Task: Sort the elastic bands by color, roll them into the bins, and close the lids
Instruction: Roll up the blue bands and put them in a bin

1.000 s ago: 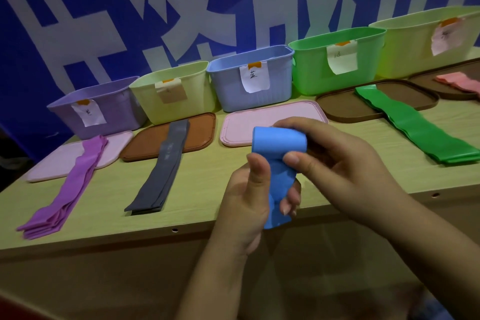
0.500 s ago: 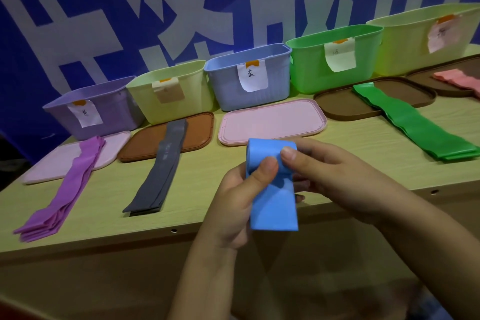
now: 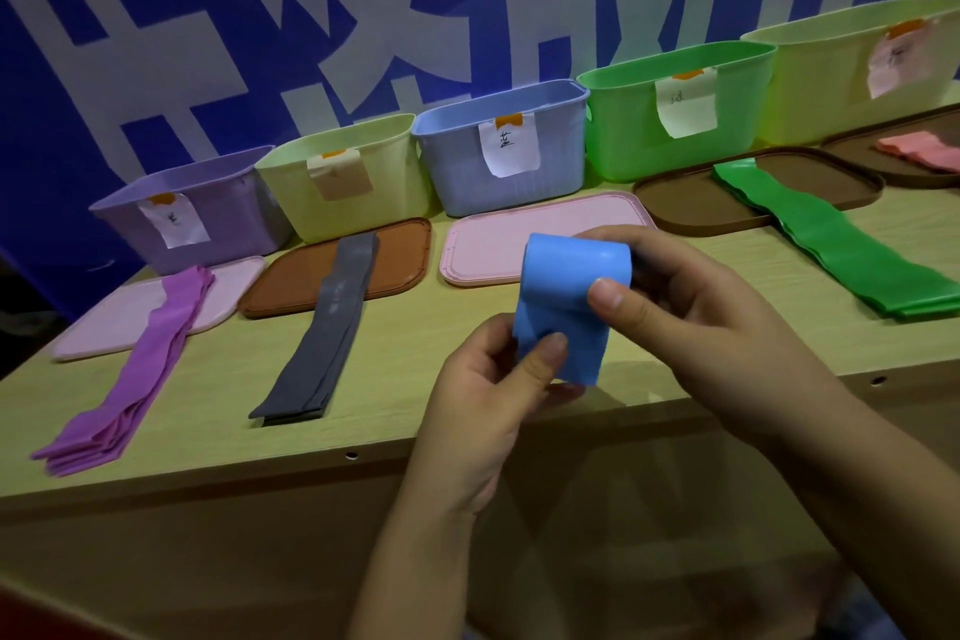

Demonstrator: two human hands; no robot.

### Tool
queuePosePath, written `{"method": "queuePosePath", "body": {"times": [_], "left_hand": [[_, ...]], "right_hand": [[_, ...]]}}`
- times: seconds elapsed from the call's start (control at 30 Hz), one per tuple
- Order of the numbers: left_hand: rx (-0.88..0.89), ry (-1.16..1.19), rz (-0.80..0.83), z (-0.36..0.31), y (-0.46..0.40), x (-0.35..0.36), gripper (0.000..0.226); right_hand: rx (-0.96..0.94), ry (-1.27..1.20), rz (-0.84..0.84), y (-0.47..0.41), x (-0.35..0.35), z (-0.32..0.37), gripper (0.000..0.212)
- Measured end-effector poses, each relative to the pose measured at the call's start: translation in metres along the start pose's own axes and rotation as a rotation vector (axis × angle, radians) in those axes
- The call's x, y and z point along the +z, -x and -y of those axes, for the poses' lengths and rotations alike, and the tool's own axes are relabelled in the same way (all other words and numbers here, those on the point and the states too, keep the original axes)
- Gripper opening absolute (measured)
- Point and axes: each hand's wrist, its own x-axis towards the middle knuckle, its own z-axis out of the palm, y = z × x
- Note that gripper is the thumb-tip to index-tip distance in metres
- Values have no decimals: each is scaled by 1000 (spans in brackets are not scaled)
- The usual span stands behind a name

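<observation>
A blue elastic band [image 3: 563, 296], rolled at its top with a short tail hanging down, is held in the air over the table's front edge. My right hand [image 3: 691, 322] grips the roll with thumb in front and fingers behind. My left hand [image 3: 498, 379] pinches the hanging tail from below. Behind it stand the blue bin [image 3: 498, 151] and its pink lid [image 3: 483, 250]. Purple bands [image 3: 135, 369], grey bands [image 3: 327, 327], green bands [image 3: 831, 239] and pink bands [image 3: 919, 151] lie in stacks on the table.
A purple bin [image 3: 208, 208], a pale yellow bin [image 3: 353, 177], a green bin [image 3: 675, 109] and a large yellow bin [image 3: 857, 68] stand in a row, all open and labelled. Lids lie flat before them: pale pink [image 3: 104, 322], brown [image 3: 291, 281], dark brown [image 3: 696, 203]. A blue banner hangs behind.
The roll has grown and the hanging tail has shortened. My left hand slid lower on the tail while my right hand kept turning the roll.
</observation>
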Motion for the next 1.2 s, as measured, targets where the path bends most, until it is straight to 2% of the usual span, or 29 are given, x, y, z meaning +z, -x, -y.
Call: {"method": "queuePosePath", "body": {"times": [0.1,0.2,0.3,0.4,0.53,0.7,0.83,0.93,1.07,1.13,1.2], "left_hand": [[87,-139,-71,1,1,3,37],[145,-159,-85,-2,2,4,37],[145,-166,-73,-5,4,5,27],[112,-180,-62,-8,4,2,27],[67,-69,-41,-12,3,0,29],[27,99,-44,-11,6,2,21],[-21,183,-5,-15,9,-1,37],[-44,92,-40,-19,10,1,51],[10,-173,-96,-21,7,2,54],[14,-186,-99,-20,7,1,56],[16,-159,-96,-19,6,0,52]], "right_hand": [[-5,5,18,-1,1,-1,26],[-13,22,-14,-1,2,-2,26],[-26,82,-47,1,1,-2,26],[-75,220,-86,5,4,-3,28],[-142,302,-90,6,5,-8,37],[-272,429,-42,7,6,-12,40],[-309,562,8,10,4,-16,43],[-357,600,44,9,4,-21,43],[-308,526,102,7,3,-24,46],[-210,374,151,7,1,-20,45],[-62,177,197,8,-1,-16,59]]}}
